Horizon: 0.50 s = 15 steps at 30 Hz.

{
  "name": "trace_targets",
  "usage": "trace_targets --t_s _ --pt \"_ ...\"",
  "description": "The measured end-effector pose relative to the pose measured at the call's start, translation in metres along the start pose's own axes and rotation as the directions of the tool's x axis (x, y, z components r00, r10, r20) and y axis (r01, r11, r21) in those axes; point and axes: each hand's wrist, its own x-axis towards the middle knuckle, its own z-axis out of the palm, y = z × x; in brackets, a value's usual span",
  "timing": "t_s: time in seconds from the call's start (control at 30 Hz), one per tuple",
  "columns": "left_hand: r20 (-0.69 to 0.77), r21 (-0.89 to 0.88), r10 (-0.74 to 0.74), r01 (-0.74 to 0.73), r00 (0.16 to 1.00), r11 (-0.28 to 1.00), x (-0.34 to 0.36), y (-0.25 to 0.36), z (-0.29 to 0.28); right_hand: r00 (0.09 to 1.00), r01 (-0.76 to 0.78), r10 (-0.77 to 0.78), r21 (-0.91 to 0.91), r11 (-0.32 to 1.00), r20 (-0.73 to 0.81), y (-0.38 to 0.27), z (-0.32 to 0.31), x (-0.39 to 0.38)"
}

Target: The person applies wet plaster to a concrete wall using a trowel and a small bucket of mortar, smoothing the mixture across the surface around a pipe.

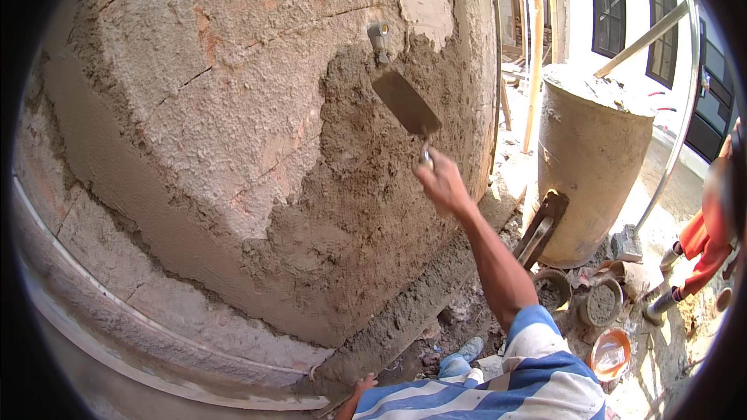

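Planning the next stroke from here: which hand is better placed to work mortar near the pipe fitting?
Probably the right hand: it grips the trowel, whose tip is just below the pipe fitting. The left hand is far lower, near the picture's bottom edge.

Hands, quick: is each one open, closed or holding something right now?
Left hand: low in view; can't tell whether it's open or holding anything.
Right hand: closed, holding a trowel.
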Motion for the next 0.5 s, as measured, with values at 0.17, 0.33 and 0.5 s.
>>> trace_targets --t_s 0.17,0.33,0.5 --pt "0.053 -0.071 0.006 -0.003 0.999 0.997 -0.027 0.047 0.051 0.677 0.335 0.052 0.37 0.867 -0.734 0.011 -0.027 0.035" --pt "0.198 0.508 0.135 -0.219 0.971 0.833 -0.032 0.009 0.054 0.239 0.205 0.26 0.311 0.928 -0.935 0.144 -0.053 -0.11" --pt "0.268 0.827 -0.073 -0.191 0.961 0.529 -0.015 -0.044 0.02 0.378 -0.924 0.769 -0.265 0.276 -0.516 0.325 -0.075 -0.441"
